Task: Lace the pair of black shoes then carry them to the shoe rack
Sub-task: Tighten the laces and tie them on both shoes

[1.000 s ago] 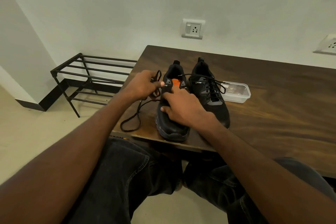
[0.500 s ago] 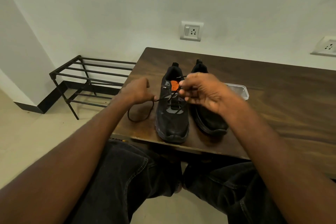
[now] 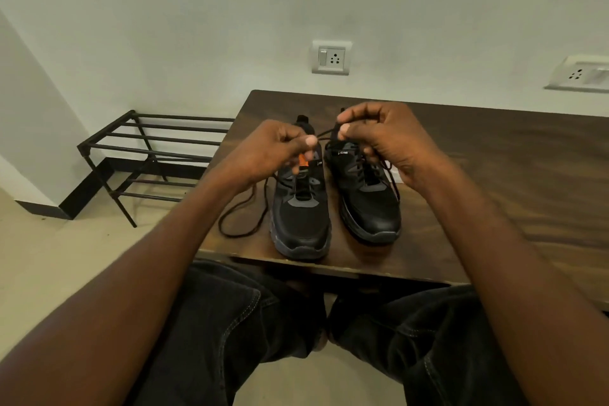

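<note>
Lacing under way above the pair of shoes

A black lace (image 3: pixel 324 133) is pinched between thumb and fingers of the left hand (image 3: pixel 268 150) and of the right hand (image 3: pixel 382 138), stretched between them. Both shoes, left shoe (image 3: pixel 301 221) and right shoe (image 3: pixel 369 204), are stood side by side on the wooden table (image 3: pixel 510 181). Loose lace is looped left of them. A shoe rack (image 3: pixel 148 155) is seen on the floor at left

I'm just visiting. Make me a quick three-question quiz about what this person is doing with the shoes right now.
1. True or false: both black shoes stand on the wooden table.
2. What do the left hand and right hand pinch between them? A) a sock B) a black lace C) a brush
3. On which side of the table does the shoe rack stand?

Key: 1 true; 2 B; 3 the person's left.
</note>
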The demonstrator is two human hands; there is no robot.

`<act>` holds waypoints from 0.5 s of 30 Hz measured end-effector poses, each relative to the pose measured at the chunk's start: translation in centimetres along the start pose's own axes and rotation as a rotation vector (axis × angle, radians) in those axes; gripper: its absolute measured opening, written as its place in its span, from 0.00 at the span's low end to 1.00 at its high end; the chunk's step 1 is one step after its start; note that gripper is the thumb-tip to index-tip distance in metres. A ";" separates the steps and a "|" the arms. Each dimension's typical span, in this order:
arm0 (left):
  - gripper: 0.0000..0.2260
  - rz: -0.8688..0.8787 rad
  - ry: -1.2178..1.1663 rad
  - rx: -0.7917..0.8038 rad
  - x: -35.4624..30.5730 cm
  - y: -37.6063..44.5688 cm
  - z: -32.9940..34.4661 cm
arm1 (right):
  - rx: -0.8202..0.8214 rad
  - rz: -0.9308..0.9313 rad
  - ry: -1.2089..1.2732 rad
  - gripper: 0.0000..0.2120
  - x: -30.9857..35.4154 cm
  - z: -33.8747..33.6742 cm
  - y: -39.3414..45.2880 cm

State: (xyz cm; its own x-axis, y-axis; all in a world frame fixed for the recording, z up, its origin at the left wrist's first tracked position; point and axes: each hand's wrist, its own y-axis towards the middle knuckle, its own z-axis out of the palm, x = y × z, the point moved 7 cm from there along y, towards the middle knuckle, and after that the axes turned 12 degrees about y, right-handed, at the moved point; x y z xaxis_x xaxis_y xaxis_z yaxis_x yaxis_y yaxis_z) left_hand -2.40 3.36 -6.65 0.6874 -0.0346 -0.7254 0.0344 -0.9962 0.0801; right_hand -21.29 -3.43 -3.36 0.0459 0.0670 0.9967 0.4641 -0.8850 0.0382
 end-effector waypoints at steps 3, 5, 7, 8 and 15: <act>0.08 -0.091 0.394 0.086 3.2 -0.4 -0.7 | -0.150 -0.070 -0.115 0.08 -0.1 -2.8 0.5; 0.07 -0.122 0.453 0.129 4.5 -0.8 -1.0 | -0.113 -0.056 -0.221 0.08 -0.6 -3.1 0.7; 0.16 -0.059 0.314 0.059 3.6 -1.0 -1.4 | 0.047 0.001 -0.285 0.08 -1.1 -1.5 0.3; 0.18 -0.017 0.222 0.010 2.6 -0.9 -1.6 | 0.133 0.024 -0.292 0.08 -1.2 -0.4 0.0; 0.08 0.053 -0.061 0.116 -0.5 -0.8 0.2 | 0.134 0.004 -0.101 0.06 -0.6 2.2 -0.2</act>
State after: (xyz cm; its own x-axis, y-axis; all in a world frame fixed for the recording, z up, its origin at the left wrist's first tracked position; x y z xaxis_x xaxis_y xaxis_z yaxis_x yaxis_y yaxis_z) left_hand -2.95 4.17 -6.49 0.6408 -0.0883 -0.7626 -0.0869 -0.9953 0.0422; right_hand -19.50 -2.31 -4.11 0.1332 0.1157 0.9843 0.5769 -0.8166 0.0180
